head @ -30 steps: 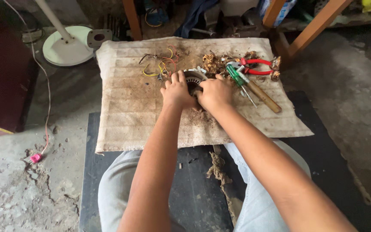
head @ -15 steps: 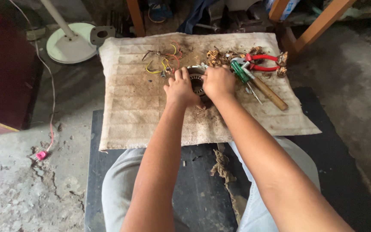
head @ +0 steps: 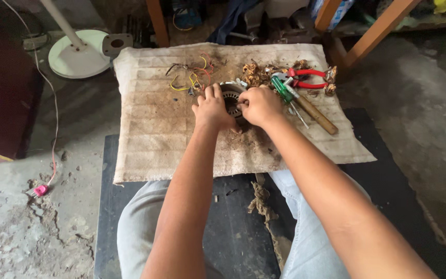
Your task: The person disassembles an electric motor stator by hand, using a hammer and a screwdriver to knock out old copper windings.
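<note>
A round metal motor stator [head: 232,96] lies on a dirty beige cloth [head: 150,134] spread on the floor. My left hand [head: 211,109] grips its left side, fingers curled over the rim. My right hand [head: 258,105] is closed on its right side, knuckles up. Most of the stator is hidden under both hands. Loose yellow and red wires [head: 192,76] trail from it toward the far left. Clumps of copper winding [head: 256,73] lie just beyond it.
Right of my hands lie a green-handled screwdriver [head: 286,92], red-handled pliers [head: 308,77] and a wooden-handled tool [head: 317,114]. A white fan base [head: 78,53] stands far left. A black mat [head: 233,232] lies under my knees. Wooden legs [head: 372,32] rise far right.
The view has shifted a little, so the cloth and the hands sit slightly differently in frame. Both hands stay on the stator in the same grip.
</note>
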